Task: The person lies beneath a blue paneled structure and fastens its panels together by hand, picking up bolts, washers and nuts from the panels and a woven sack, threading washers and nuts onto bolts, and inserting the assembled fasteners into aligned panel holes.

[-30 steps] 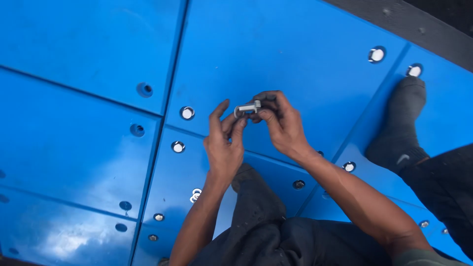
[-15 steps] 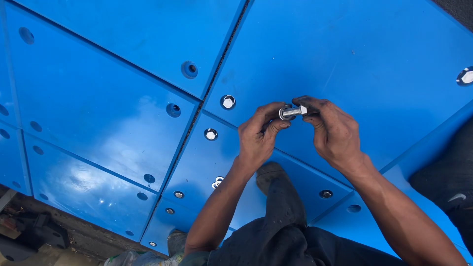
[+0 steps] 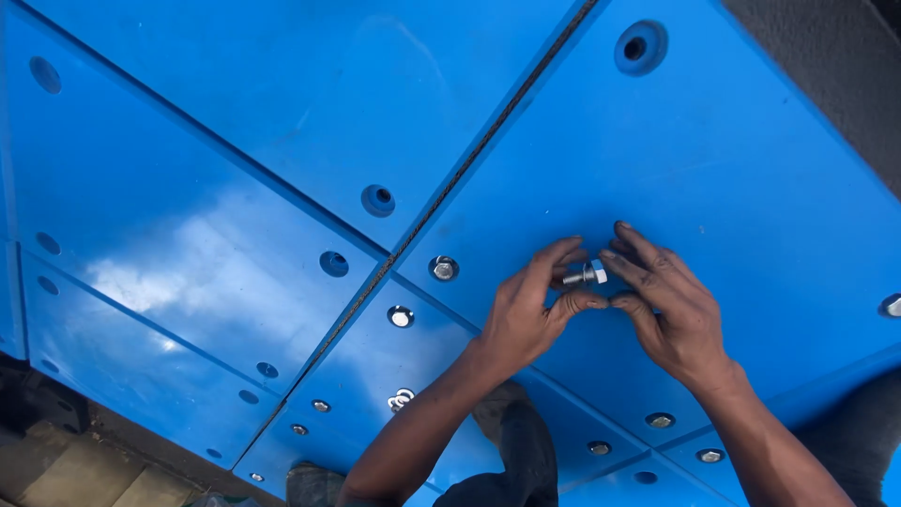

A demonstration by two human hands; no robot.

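A silver bolt point(image 3: 587, 275) with a hex head is pinched between the fingertips of both hands, held sideways just above the blue panels. My left hand point(image 3: 526, 314) grips the threaded end and my right hand point(image 3: 671, 305) holds the head end. Under them lies a large glossy blue panel point(image 3: 732, 169) with round recessed holes. Some holes hold fitted bolts point(image 3: 443, 269), others such as the hole point(image 3: 378, 200) stand open.
Several blue panels point(image 3: 188, 244) meet at narrow seams. Loose washers point(image 3: 401, 400) lie near the lower seam. My dark trouser leg and shoe point(image 3: 507, 441) rest on a panel. Grey ground point(image 3: 826, 56) shows top right, paving point(image 3: 66, 469) bottom left.
The view has swung to the right and closer. Both hands keep the bolt between their fingertips, turning it slightly; it sits lower in view now.
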